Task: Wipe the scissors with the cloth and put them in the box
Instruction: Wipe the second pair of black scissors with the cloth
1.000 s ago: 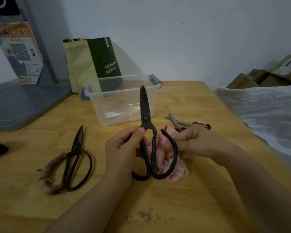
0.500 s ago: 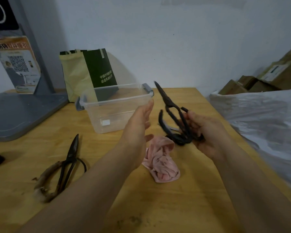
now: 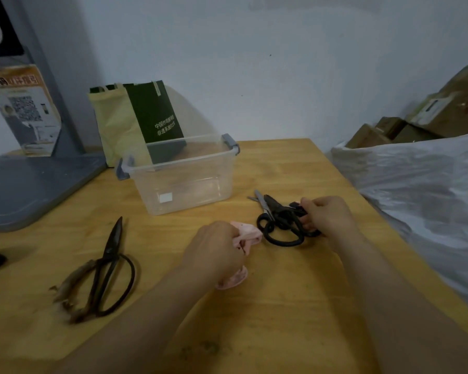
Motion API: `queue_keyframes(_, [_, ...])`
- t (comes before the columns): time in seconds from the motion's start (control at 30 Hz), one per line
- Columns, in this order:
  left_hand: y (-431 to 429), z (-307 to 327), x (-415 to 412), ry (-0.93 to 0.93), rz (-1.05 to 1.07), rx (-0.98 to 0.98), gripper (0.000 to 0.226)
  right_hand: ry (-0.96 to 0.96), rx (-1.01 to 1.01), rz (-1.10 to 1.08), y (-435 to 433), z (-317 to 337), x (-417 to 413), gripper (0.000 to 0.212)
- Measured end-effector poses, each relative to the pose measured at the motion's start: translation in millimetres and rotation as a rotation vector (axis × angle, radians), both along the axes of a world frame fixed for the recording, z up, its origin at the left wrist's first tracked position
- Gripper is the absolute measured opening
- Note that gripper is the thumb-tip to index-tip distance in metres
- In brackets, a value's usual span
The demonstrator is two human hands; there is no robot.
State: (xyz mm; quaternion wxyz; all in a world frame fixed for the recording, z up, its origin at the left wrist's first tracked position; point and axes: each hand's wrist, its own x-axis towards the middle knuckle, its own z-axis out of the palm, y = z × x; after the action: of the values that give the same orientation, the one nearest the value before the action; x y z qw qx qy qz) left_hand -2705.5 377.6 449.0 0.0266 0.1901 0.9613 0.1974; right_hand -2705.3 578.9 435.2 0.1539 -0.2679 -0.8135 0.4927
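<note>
Since half a second ago, the black scissors (image 3: 280, 209) are down from mid-air onto the table (image 3: 281, 306), and the left hand (image 3: 214, 255) has dropped from its raised, spread pose onto the cloth (image 3: 250, 233). Left hand fingers are now curled round the pink cloth, bunching it; cloth sticks out at both ends of the fist. Right hand (image 3: 328, 215) has its fingers curled on the handle loops of the black scissors. Black scissors lie right of the box (image 3: 184, 182), tip toward it, not inside, blades closed. They overlap a silver pair (image 3: 262, 205); can't tell which is on top. Box is transparent and open-topped. Old dark pair (image 3: 110, 263) lies well apart on the left of the table. Green bag (image 3: 152, 117) stands behind the box.
</note>
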Motion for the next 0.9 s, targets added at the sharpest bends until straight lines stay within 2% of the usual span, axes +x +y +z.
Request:
queue_keyframes(0.1, [-6, 1, 6, -0.046, 0.019, 0.108, 0.017, -0.21, 0.497, 0.003, -3, -2, -1, 0.04])
queue_keyframes(0.13, [-8, 3, 9, -0.074, 0.04, 0.123, 0.025, -0.259, 0.664, -0.017, -7, 0, 1, 0.039])
queue_keyframes(0.2, [-15, 7, 12, -0.106, 0.087, 0.152, 0.046, -0.204, 0.848, -0.025, -21, 8, 7, 0.035])
queue_keyframes(0.27, [-26, 8, 13, -0.099, 0.125, 0.18, 0.055, 0.05, 0.821, 0.126, -43, 14, 13, 0.031])
queue_keyframes(0.33, [-41, 9, 14, -0.095, 0.178, 0.184, 0.055, 0.267, 0.626, 0.4, -70, 17, 20, 0.028])
queue_keyframes(0.4, [-56, 10, 16, -0.074, 0.249, 0.15, 0.05, 0.236, 0.534, 0.631, -96, 16, 27, 0.042])
queue_keyframes(0.47, [-73, 13, 17, -0.035, 0.328, 0.072, 0.039, 0.129, 0.641, 0.737, -109, 10, 31, 0.066])
queue_keyframes(0.53, [-94, 14, 14, -0.017, 0.411, -0.022, 0.02, 0.064, 0.729, 0.769, -114, 7, 34, 0.081])
queue_keyframes(0.6, [-116, 13, 8, -0.042, 0.485, -0.143, 0.022, 0.041, 0.752, 0.769, -115, 5, 33, 0.073])
queue_keyframes(0.67, [-135, 9, 2, -0.122, 0.552, -0.244, 0.039, 0.08, 0.789, 0.766, -115, 2, 29, 0.052])
queue_keyframes(0.73, [-148, 7, -2, -0.256, 0.595, -0.21, 0.062, 0.112, 0.805, 0.783, -115, -1, 26, 0.04])
queue_keyframes(0.83, [-154, 7, -6, -0.38, 0.538, -0.053, 0.055, 0.102, 0.778, 0.807, -114, -3, 25, 0.036])
queue_keyframes(0.9, [-154, 9, -7, -0.363, 0.522, -0.1, 0.057, 0.135, 0.781, 0.8, -113, -3, 25, 0.035])
